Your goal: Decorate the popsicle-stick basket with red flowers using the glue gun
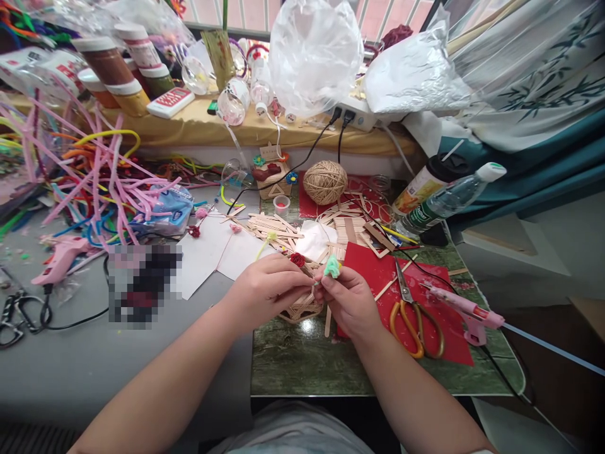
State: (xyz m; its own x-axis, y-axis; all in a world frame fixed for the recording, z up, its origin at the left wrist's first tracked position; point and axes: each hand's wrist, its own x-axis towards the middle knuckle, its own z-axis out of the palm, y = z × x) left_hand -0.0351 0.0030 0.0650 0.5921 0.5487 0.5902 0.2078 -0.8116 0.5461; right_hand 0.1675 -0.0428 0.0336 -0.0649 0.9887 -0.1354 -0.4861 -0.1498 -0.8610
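- One mint-green, fuzzy flower-shaped piece (332, 267) rises from the pinching thumb and index finger of the right hand (350, 302), the nearer one.
- Its axis seems to slant down-left toward the left hand (265, 287), fingertips bunched; whether they grip it, I cannot tell.

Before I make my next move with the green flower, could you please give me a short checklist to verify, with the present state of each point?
1. Green flower held in right hand: ok.
2. Left hand gripping the stem: cannot tell; its fingertips meet the right hand's, hiding the contact.
3. Space around the hands clear: not ok; wooden sticks lie scattered just beyond.
4. Scissors put down: ok, on the red sheet.
5. Right-side glue gun loaded: ok, a pale blue stick extends from its back.
6. That gun hot: cannot tell.
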